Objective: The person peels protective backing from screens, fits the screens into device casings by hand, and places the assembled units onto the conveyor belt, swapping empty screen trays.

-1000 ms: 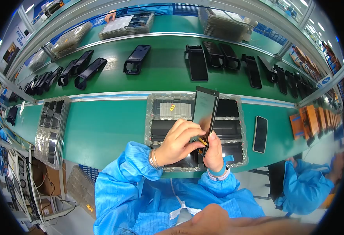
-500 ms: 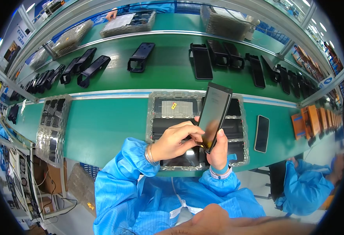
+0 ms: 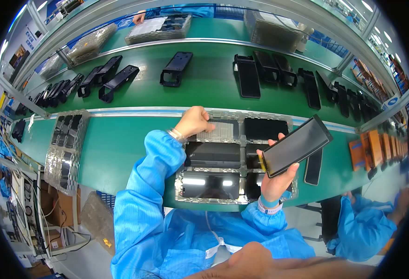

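My right hand [image 3: 279, 180] holds a black handheld device with a large screen [image 3: 297, 145], tilted with its screen facing up. A yellow strip [image 3: 261, 163] shows at the device's lower left end. My left hand [image 3: 195, 122] is at the upper left pocket of a clear plastic tray [image 3: 242, 135], fingers curled together over a pale ribbed insert [image 3: 224, 131]. Whatever the fingertips pinch, if anything, is hidden. Dark screen panels [image 3: 211, 185] lie in the tray's other pockets.
A phone-like device [image 3: 313, 167] lies right of the tray. Orange blocks [image 3: 369, 146] line the right edge, another tray [image 3: 65, 149] stands left. Black housings [image 3: 176, 69] rest on the green belt [image 3: 144, 97] behind. A co-worker's blue sleeve [image 3: 360, 223] is at lower right.
My left hand has left the device and moved up-left to the tray's upper left pocket, covering where a yellow-and-red tag lay. The device has swung rightward and lies flatter in my right hand.
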A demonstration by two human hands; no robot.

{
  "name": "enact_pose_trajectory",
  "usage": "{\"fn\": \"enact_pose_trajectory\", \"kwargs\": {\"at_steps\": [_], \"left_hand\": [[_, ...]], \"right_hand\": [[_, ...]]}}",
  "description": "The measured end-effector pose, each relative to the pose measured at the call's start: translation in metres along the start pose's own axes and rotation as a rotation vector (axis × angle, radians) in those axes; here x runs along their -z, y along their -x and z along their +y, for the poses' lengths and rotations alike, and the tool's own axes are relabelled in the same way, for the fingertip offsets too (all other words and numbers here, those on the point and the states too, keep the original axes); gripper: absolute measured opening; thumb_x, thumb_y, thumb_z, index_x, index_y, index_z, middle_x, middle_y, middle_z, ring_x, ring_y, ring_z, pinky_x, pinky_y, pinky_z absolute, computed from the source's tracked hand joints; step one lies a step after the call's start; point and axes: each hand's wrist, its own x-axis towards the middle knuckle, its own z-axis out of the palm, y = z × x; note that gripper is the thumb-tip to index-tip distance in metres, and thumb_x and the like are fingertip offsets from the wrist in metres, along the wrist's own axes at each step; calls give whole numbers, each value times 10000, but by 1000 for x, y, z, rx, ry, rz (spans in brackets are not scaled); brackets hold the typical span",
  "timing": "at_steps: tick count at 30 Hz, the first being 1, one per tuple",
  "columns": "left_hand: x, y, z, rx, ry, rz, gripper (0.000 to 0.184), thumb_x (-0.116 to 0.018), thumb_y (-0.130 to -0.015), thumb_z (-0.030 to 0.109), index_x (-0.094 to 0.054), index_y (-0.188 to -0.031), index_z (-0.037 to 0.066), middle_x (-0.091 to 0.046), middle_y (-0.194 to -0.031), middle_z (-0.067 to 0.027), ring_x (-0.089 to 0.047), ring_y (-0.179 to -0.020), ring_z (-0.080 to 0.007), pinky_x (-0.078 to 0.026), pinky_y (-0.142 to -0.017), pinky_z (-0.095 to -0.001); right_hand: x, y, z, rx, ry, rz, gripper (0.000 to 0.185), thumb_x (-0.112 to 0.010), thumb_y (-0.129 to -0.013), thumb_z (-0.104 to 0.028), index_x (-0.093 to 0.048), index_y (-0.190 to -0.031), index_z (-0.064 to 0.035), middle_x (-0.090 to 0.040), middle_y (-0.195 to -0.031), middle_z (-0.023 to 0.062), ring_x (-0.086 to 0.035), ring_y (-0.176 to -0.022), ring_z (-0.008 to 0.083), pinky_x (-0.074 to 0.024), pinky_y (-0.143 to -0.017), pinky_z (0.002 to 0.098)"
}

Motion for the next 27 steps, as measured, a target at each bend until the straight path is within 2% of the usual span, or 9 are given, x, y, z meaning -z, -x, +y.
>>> {"fn": "enact_pose_trajectory", "kwargs": {"at_steps": [5,9,11,12,15,18,21,24,27], "left_hand": [[8,-25,23,88,-585,-174,443,-846,-623,296,-619,-738,-67,-676,-683,-140,-653,-526,-235,-524,-609,-290],[29,-27,19,-87,-803,268,644,-828,-590,477,-619,-855,-72,-672,-815,-178,-672,-738,-283,-534,-661,-368],[39,-55,-6,11,-776,829,793,-831,-561,529,-525,-995,-60,-607,-938,-151,-618,-854,-325,-518,-652,-422],[49,-67,-23,14,-806,964,866,-820,-554,554,-445,-1068,-33,-549,-991,-144,-569,-917,-333,-498,-696,-443],[53,-90,-55,120,-686,1125,1004,-847,-555,499,-392,-1240,-78,-525,-1168,-192,-512,-1075,-360,-440,-866,-448],[57,-102,-69,100,-609,993,1113,-850,-554,502,-317,-1315,-111,-517,-1224,-241,-517,-1096,-402,-449,-880,-479],[65,-110,-80,58,-388,978,968,-860,-583,367,-365,-1276,-93,-454,-1255,-235,-474,-1135,-381,-412,-927,-450],[72,-118,-84,-267,-13,1261,896,-839,-605,281,-367,-1270,-91,-462,-1199,-252,-481,-1112,-374,-402,-946,-437],[89,-99,-54,-414,774,1375,691,-766,-676,180,-402,-1216,-52,-464,-1186,-190,-512,-1007,-282,-414,-907,-391]], "right_hand": [[1,1,-3,-54,-14,-35,740,-338,-933,-607,-337,-1390,-25,-404,-1368,206,-531,-1144,271,-569,-810,414],[7,2,-3,-18,-89,-113,640,-546,-905,-389,-340,-1387,-22,-385,-1382,207,-503,-1183,282,-552,-857,440],[10,5,-4,11,-18,-157,645,-646,-860,-232,-340,-1385,-15,-370,-1394,204,-481,-1210,289,-539,-887,446],[12,6,-5,-37,-157,-165,736,-712,-751,-50,-336,-1383,-4,-351,-1410,198,-450,-1241,300,-501,-938,477],[17,5,-2,41,-80,-230,790,-739,-706,-36,-337,-1387,-15,-342,-1415,192,-437,-1253,307,-464,-970,517],[14,5,-10,-82,-384,-279,838,-776,-676,-52,-337,-1389,-29,-332,-1411,201,-421,-1268,318,-451,-962,570],[17,7,-14,-158,-499,-350,807,-795,-717,-138,-352,-1386,-48,-335,-1411,221,-424,-1266,347,-490,-911,585],[21,6,-15,-170,-383,-407,718,-746,-784,-154,-360,-1378,-32,-337,-1420,230,-435,-1259,375,-520,-885,558],[16,9,-6,-178,-321,-344,694,-723,-800,-130,-355,-1379,-23,-333,-1423,230,-432,-1264,365,-513,-901,555]]}}
